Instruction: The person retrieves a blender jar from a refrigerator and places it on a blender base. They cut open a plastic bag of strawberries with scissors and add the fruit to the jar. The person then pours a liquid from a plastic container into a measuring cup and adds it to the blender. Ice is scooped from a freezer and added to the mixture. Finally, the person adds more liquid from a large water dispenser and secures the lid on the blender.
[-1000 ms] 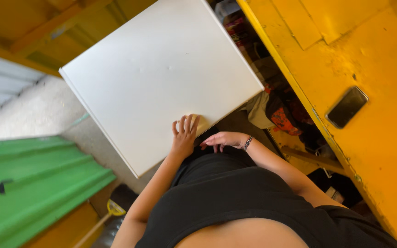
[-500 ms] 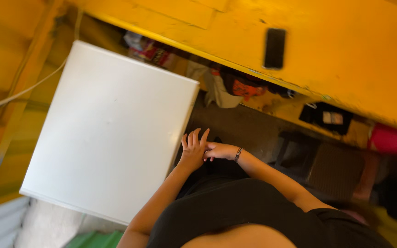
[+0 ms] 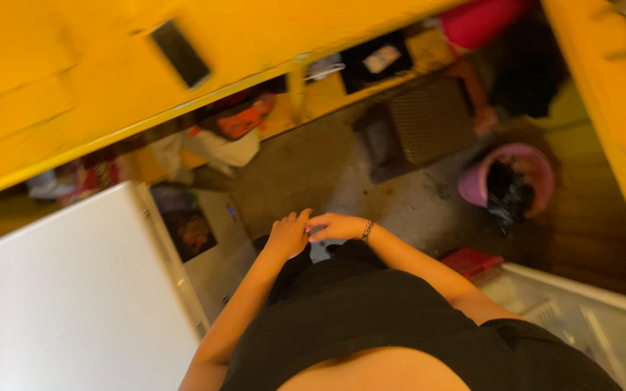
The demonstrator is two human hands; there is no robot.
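White cabinet top [image 3: 74,289] lies to the left of both hands, apart from them, with its right edge just beside the left forearm. Right of that cabinet, the left hand [image 3: 289,233] is loosely curled over the black clothing [image 3: 356,304] at the waist, holding nothing that shows. Its fingertips meet those of the right hand [image 3: 336,226], whose fingers lie extended and empty, with a bracelet [image 3: 367,230] on its wrist.
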